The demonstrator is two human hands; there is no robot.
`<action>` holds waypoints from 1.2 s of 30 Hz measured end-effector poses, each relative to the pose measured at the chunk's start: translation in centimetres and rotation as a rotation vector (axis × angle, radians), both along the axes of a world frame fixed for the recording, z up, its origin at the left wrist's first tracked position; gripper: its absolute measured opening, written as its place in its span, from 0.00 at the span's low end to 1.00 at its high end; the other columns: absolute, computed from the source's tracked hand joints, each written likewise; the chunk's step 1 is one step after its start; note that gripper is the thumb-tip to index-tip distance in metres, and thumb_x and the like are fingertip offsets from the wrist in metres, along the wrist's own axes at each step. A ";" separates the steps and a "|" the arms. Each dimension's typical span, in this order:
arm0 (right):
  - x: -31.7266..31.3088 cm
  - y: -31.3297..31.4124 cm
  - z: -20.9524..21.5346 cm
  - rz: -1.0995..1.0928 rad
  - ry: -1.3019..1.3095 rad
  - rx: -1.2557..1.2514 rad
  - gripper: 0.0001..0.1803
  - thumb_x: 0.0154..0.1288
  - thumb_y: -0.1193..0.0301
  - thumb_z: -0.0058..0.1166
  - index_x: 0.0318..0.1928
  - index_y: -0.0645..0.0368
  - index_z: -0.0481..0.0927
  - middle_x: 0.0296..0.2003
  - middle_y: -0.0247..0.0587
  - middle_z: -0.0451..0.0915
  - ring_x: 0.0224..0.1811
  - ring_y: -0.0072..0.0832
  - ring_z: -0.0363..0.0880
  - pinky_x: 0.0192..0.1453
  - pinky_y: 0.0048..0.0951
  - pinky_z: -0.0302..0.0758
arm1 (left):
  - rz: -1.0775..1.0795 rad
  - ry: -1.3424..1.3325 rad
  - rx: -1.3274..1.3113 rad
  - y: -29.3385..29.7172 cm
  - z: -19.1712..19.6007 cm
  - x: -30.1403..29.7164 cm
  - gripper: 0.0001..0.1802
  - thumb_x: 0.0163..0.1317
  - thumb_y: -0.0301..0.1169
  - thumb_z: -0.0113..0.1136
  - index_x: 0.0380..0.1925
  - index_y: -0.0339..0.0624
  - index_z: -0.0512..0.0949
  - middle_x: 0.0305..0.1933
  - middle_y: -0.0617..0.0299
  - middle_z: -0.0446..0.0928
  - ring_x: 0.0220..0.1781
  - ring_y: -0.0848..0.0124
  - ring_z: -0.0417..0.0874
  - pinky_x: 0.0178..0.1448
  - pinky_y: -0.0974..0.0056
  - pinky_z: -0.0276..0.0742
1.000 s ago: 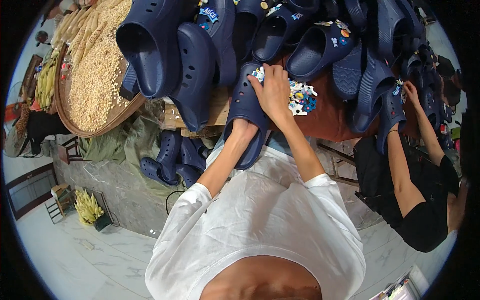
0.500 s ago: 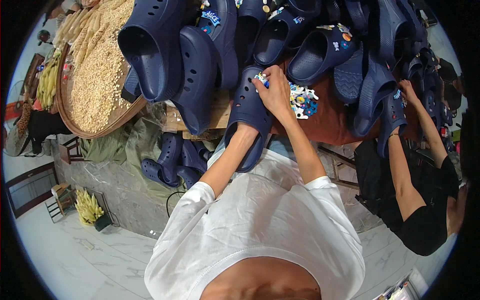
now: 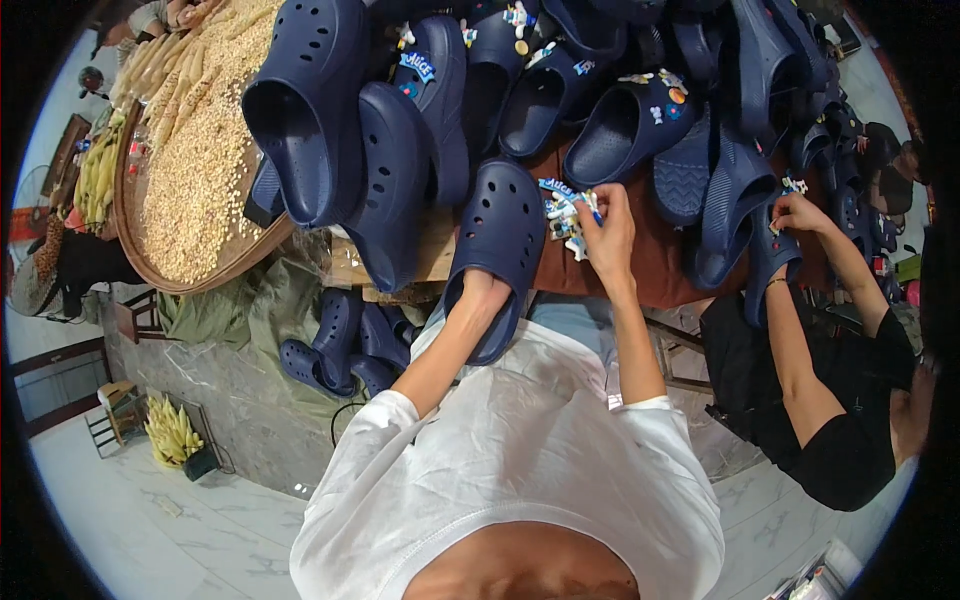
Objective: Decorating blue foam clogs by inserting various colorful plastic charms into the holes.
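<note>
A navy clog (image 3: 500, 218) with round vent holes stands tilted at the near table edge, no charm visible on its upper. My left hand (image 3: 484, 290) reaches into its heel opening and holds it from inside; its fingers are hidden. Just right of the clog lies a small pile of colourful shoe charms (image 3: 566, 215), mostly white and blue. Over the pile's right side, my right hand (image 3: 612, 238) has thumb and fingers closed around a white-and-blue shoe charm, partly covered by the fingertips.
More navy clogs (image 3: 312, 150) crowd the table's back and left, some with charms. A round tray (image 3: 190, 284) of corn kernels is at left. Beneath the table edge lie further clogs (image 3: 340, 330). At right, a person in black (image 3: 850, 420) works on another clog.
My right hand has moved from the clog's upper to the right, onto the charm pile. My left hand stays inside the clog, which now appears slightly lower in view.
</note>
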State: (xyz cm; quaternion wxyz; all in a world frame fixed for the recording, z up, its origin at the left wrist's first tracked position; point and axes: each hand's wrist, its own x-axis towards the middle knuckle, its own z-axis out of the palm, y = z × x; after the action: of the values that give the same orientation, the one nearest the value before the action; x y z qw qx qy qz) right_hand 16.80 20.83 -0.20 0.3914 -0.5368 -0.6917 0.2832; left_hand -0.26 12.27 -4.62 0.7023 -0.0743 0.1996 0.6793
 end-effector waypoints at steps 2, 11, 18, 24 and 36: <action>1.1 0.2 -0.2 -0.025 -0.051 0.010 0.14 0.64 0.72 0.62 0.45 0.62 0.73 0.39 0.49 0.77 0.39 0.44 0.80 0.44 0.41 0.75 | 0.081 0.084 -0.180 -1.4 0.8 0.1 0.25 0.78 0.43 0.40 0.68 0.45 0.68 0.71 0.58 0.69 0.71 0.60 0.70 0.77 0.55 0.63; 1.3 0.0 0.7 -0.116 -0.104 0.163 0.14 0.63 0.75 0.60 0.49 0.63 0.76 0.46 0.51 0.74 0.52 0.47 0.72 0.58 0.43 0.68 | 0.094 0.329 0.226 -7.5 0.3 -0.6 0.20 0.61 0.25 0.56 0.53 0.29 0.73 0.52 0.57 0.78 0.55 0.68 0.77 0.60 0.61 0.70; -1.0 7.2 4.6 -0.054 0.217 0.227 0.13 0.68 0.71 0.59 0.49 0.63 0.76 0.43 0.44 0.76 0.42 0.31 0.78 0.42 0.28 0.78 | -0.024 0.427 -0.164 -5.6 4.1 -0.8 0.13 0.67 0.34 0.60 0.48 0.41 0.77 0.54 0.62 0.80 0.57 0.65 0.79 0.65 0.55 0.71; -2.8 17.8 12.3 -0.063 0.565 0.044 0.35 0.65 0.54 0.66 0.58 0.69 0.68 0.43 0.41 0.78 0.43 0.24 0.77 0.43 0.26 0.79 | -0.099 0.456 -0.161 -6.3 4.4 -1.3 0.24 0.70 0.36 0.59 0.62 0.37 0.68 0.58 0.58 0.76 0.58 0.66 0.78 0.61 0.58 0.74; -2.8 23.4 14.4 0.073 0.764 -0.329 0.19 0.66 0.68 0.60 0.43 0.78 0.78 0.42 0.50 0.81 0.44 0.37 0.81 0.52 0.42 0.85 | -0.035 0.518 -0.188 -6.6 4.9 -0.4 0.18 0.72 0.46 0.59 0.44 0.42 0.75 0.45 0.62 0.80 0.48 0.69 0.81 0.55 0.60 0.78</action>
State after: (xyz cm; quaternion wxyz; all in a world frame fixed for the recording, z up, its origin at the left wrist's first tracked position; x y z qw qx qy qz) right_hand 13.98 44.21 14.24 0.5188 -0.4237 -0.4608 0.5823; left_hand -0.66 5.68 0.31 0.6294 0.0404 0.4358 0.6421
